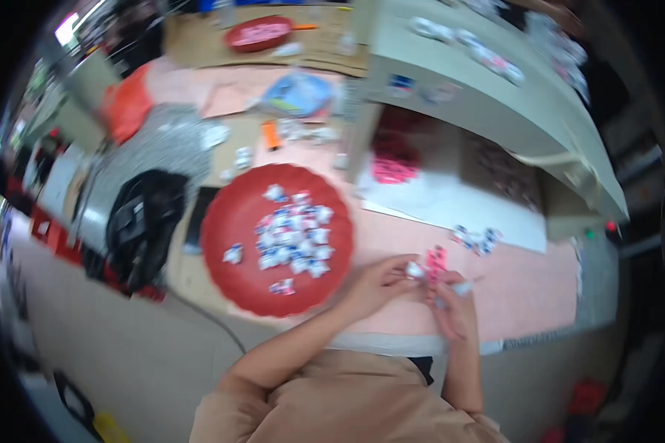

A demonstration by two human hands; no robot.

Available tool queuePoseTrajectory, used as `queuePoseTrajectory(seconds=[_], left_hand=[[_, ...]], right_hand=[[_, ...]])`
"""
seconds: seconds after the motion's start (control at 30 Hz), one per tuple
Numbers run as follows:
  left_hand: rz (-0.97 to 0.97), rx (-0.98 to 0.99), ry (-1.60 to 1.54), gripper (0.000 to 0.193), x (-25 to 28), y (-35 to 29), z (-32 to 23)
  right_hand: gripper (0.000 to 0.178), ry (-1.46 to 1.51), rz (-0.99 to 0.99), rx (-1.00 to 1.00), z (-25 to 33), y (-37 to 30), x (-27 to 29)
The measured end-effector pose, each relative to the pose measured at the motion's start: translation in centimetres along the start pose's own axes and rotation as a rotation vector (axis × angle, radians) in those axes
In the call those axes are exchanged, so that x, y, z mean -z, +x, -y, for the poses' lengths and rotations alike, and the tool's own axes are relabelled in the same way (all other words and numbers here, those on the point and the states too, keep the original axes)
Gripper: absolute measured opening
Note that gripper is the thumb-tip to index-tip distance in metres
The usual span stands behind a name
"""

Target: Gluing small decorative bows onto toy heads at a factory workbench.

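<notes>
Bench surface in front of the person: pink sheet point(528, 299). Left of the hands, a large red scalloped tray point(236, 221) holding a heap of small white pieces point(295, 232) with blue and pink parts, a few lying apart from the heap; left forearm passes just beside the tray's near right rim. Further left, a crumpled black bag point(149, 225); beyond it, an orange-red bag point(129, 107). Behind the tray, an orange object point(271, 136), a blue bag point(297, 94) and a smaller red dish point(233, 38) of pink items. A grey shelf unit point(488, 103) overhangs the far right; beneath it, a bright pink pile point(393, 168) near a white sheet point(451, 214). Directly beyond the hands, a curved row of white-and-blue pieces point(477, 240) occupies the sheet edge. Work item: pink piece point(436, 260), narrow, upper end pointing away from the body, dark spots along it; finer detail blurred. Located at the right hand's fingertips, above the pink sheet. Right hand point(454, 310): fingers curled, grasping the pink piece; a pale bluish object point(462, 288) also shows there, kind unclear. Left hand point(383, 286): fingertips pinching a small white piece point(414, 270), just beside the pink one.
</notes>
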State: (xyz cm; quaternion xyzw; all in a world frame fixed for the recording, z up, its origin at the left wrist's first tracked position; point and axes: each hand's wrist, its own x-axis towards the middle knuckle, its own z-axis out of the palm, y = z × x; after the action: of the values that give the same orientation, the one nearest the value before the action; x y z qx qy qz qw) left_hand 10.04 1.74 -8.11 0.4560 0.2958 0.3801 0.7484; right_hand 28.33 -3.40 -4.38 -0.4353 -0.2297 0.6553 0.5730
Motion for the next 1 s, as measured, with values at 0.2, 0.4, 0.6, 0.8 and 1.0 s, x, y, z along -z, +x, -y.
queuePoseTrajectory(seconds=[0.2, 0.4, 0.6, 0.8, 1.0], left_hand=[[0.111, 0.043, 0.064, 0.052, -1.2, 0.2, 0.0], [0.108, 0.025, 0.131, 0.051, -1.4, 0.1, 0.5], [0.103, -0.049, 0.234, 0.049, -1.5, 0.0, 0.3], [0.078, -0.057, 0.356, 0.048, -1.7, -0.2, -0.1], [0.082, -0.062, 0.289, 0.045, -2.2, -0.1, -0.8]], right_hand=[[0.007, -0.023, -0.06, -0.021, 0.2, -1.0, 1.3], [0.007, -0.102, -0.039, -0.044, -0.4, -1.2, 1.3], [0.007, -0.151, -0.03, -0.042, -0.7, -0.9, 1.3], [0.009, -0.262, -0.043, -0.011, -0.7, -0.8, 1.1], [0.012, -0.322, -0.049, 0.041, -0.9, -0.9, 1.1]])
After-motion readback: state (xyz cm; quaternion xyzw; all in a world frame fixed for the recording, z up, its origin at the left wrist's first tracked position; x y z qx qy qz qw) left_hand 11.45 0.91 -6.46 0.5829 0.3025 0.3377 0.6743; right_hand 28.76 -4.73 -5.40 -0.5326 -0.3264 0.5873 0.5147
